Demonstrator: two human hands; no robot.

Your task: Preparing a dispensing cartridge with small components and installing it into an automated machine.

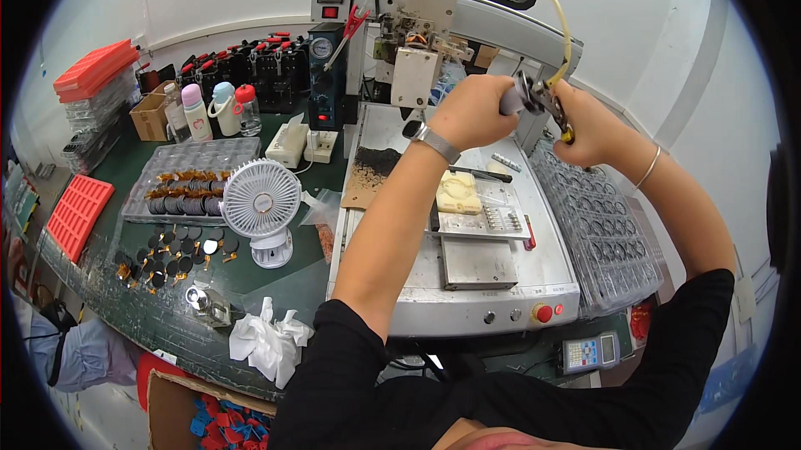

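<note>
Both of my hands are raised and close together over the right rear of the white machine bed (380, 271). My left hand (476, 112), below a wristwatch, is closed on a small round dark part (526, 93) with a shiny rim. My right hand (588, 120), a thin bangle at its wrist, is wrapped round an air blow gun (546, 104) of dark metal with a yellow tip. A yellow hose (564, 25) runs up from the gun, whose front end meets or overlaps the round part. Below lie a cream fixture (457, 192) and a metal block (477, 263).
Left of the machine stand a white fan (262, 197), several bottles (224, 108), a clear tray (138, 200) of round parts and crumpled tissue (269, 341). Stacked clear trays (596, 233) flank the right side. A red button (543, 313) sits on the machine's front.
</note>
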